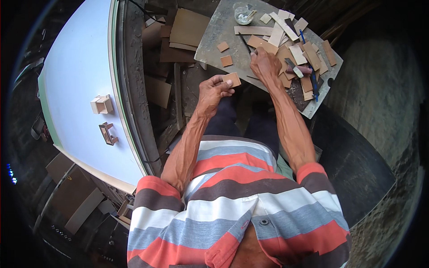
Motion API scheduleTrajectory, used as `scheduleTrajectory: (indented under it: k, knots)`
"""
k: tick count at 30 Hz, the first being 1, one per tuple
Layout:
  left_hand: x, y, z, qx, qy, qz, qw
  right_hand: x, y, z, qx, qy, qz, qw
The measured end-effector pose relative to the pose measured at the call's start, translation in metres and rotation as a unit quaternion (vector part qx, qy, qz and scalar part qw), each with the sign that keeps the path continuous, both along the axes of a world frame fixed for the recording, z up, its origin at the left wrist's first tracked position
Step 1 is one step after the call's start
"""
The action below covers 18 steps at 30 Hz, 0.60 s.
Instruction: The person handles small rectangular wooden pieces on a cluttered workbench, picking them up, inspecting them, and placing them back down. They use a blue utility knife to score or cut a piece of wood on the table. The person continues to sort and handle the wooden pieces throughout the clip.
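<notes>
Between the thumb and fingers of my left hand (213,93) is a small square wooden piece (233,80), held just off the near edge of the worktable (214,40). My right hand (266,66) is over the tabletop, its fingers bent and closed at the near end of a thin dark stick (244,43); its exact kind is unclear. Two more small wooden squares, one paler (223,46) and one reddish (226,60), lie flat on the table between my hands.
Several wood strips and offcuts (277,33) pile up beyond and right of my right hand, with a knife-like tool (293,67) and a blue pen (314,85). A clear cup (243,15) stands at the back. Two small wooden assemblies rest on a white panel (76,89) at left.
</notes>
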<state>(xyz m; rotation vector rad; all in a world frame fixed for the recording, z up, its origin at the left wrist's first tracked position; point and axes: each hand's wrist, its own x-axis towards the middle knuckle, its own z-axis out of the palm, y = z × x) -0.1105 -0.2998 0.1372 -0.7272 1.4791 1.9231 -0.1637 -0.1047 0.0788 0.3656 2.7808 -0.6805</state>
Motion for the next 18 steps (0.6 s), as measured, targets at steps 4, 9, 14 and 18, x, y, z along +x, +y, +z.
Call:
scheduleTrajectory:
  k: [4,9,14,18]
  knots:
    - [0.003,-0.014,-0.006,0.031,-0.003,0.040,0.999,-0.009,-0.008,-0.052,0.078,0.055,0.080,0.992]
    - [0.002,-0.019,-0.012,0.005,0.018,0.028,0.999,-0.006,0.000,-0.080,0.046,0.063,0.097,0.992]
    - [-0.004,-0.016,-0.017,-0.051,0.112,0.034,0.992,0.005,-0.004,-0.017,-0.043,0.089,0.026,0.995]
    - [-0.014,-0.009,-0.011,-0.081,0.156,0.013,0.984,0.048,0.011,0.067,-0.291,0.000,-0.055,0.955]
